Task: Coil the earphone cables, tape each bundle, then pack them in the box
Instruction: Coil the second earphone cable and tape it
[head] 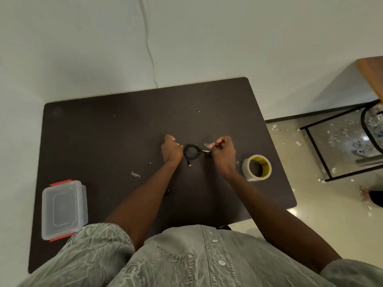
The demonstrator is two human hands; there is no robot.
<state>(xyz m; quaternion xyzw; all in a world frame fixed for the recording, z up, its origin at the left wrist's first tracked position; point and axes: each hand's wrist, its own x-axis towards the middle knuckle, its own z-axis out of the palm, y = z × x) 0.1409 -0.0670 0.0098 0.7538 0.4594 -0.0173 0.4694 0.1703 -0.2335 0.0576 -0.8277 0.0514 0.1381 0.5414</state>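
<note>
A black earphone cable (191, 151) is coiled into a small ring above the middle of the dark table (103, 141), its plug end hanging down toward me. My left hand (171, 151) grips the ring's left side. My right hand (223, 152) pinches the ring's right side, where a strip of clear tape (207, 145) sticks out by the fingertips. A roll of clear tape (257, 167) with a yellow core lies just right of my right wrist. The clear plastic box (63, 209) with red clips sits shut at the table's near left.
Scraps of used tape (135, 174) lie on the table left of my left forearm. A small dark object (167, 191), partly hidden, lies beside that forearm. A metal-framed stool (342, 141) stands on the littered floor to the right. A white wall runs behind the table.
</note>
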